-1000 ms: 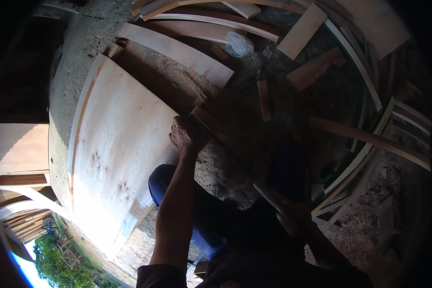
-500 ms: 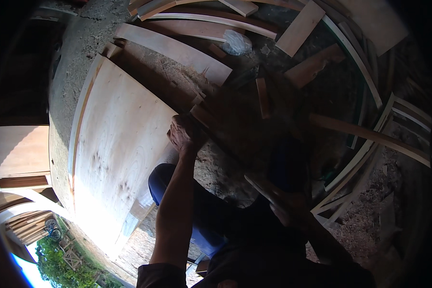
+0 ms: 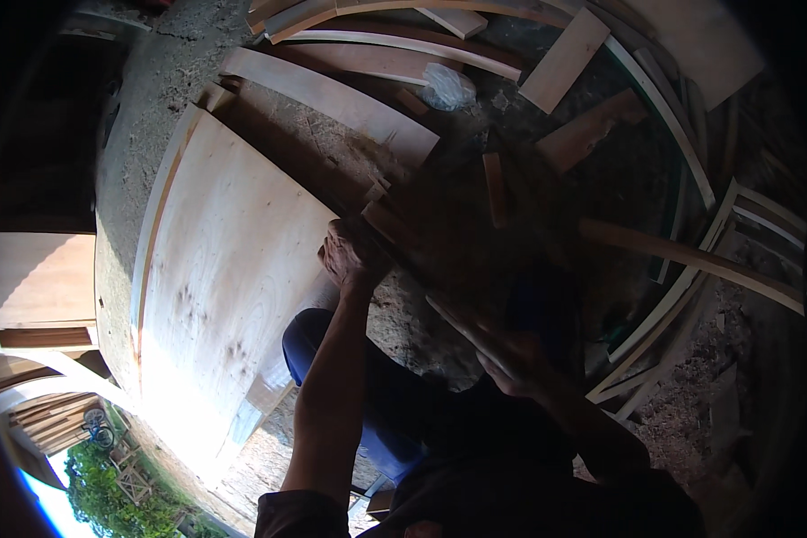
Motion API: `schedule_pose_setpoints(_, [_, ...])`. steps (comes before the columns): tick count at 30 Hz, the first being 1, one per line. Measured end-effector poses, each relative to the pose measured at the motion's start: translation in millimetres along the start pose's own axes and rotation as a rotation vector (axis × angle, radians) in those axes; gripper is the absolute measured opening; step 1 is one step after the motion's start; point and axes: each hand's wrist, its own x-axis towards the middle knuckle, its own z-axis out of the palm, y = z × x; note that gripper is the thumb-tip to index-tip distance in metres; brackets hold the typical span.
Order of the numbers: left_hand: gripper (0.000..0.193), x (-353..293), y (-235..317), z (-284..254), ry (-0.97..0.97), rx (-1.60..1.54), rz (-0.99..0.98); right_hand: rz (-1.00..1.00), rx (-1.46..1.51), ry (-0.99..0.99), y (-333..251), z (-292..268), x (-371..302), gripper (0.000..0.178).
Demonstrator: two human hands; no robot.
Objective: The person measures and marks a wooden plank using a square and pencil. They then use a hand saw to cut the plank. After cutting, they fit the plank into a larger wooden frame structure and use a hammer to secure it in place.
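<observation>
A large pale plywood panel (image 3: 233, 233) with a curved far-left edge stands tilted at my left, in bright light toward its lower end. My left hand (image 3: 350, 255) is closed at the panel's right corner, its fingers curled over the edge. In the shade to the right, my right hand (image 3: 511, 363) is closed around a long, narrow, flat-looking piece (image 3: 462, 325). That piece points up and left toward the panel's corner; its kind is too dark to tell. Just beyond my left hand lies a short wood block (image 3: 384, 221).
Curved plywood strips (image 3: 332, 99), flat boards (image 3: 565, 61) and a clear plastic bag (image 3: 448, 87) lie on the floor ahead. A long wooden bar (image 3: 690, 256) crosses at right, over a curved slatted frame (image 3: 668, 336). My bent knee (image 3: 307, 336) is beside the panel.
My right hand has moved up and left with the narrow piece, nearer to my left hand. My left hand keeps its place on the panel; the view has shifted slightly.
</observation>
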Motion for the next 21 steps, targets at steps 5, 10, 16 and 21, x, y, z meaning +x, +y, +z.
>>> schedule_pose_setpoints(5, [0.048,1,19,-1,-0.091,-0.057,0.088,-0.007,-0.247,0.072,55,67,30,0.044])
schedule_pose_setpoints(10, [0.049,0,-2,-6,-0.054,0.018,0.015,0.144,-0.005,-0.140,-19,-34,-47,0.070])
schedule_pose_setpoints(16, [0.049,-1,24,-3,-0.074,0.020,0.137,-0.163,-0.202,0.184,30,41,52,0.062])
schedule_pose_setpoints(21, [0.050,4,14,-3,-0.109,0.014,0.028,-0.022,-0.094,0.061,33,26,-18,0.065])
